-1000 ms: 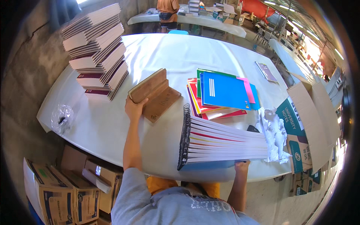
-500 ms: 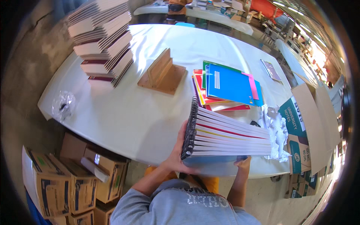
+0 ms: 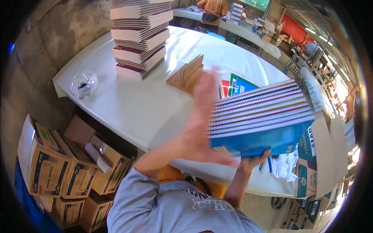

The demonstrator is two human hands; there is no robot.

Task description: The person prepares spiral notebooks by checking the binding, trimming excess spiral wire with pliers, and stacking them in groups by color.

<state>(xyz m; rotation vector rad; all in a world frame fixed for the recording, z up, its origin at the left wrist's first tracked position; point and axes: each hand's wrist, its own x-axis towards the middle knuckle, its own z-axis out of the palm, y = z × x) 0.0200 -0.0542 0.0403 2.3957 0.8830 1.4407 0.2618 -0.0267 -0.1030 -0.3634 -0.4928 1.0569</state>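
Grey printed T-shirt, short sleeves

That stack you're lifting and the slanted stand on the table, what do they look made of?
Stack: paper notebooks with wire spiral bindings, going by the thin page edges and coils; the blue bottom cover looks like glossy card. Stand: probably bare wood or board, tan, matte, flat-cut panels.

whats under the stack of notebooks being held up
The right hand props the notebook stack from below; the left hand is on its near edge. Beneath lie the white table, crumpled plastic and a blue pen. The stack hides most coloured folders.
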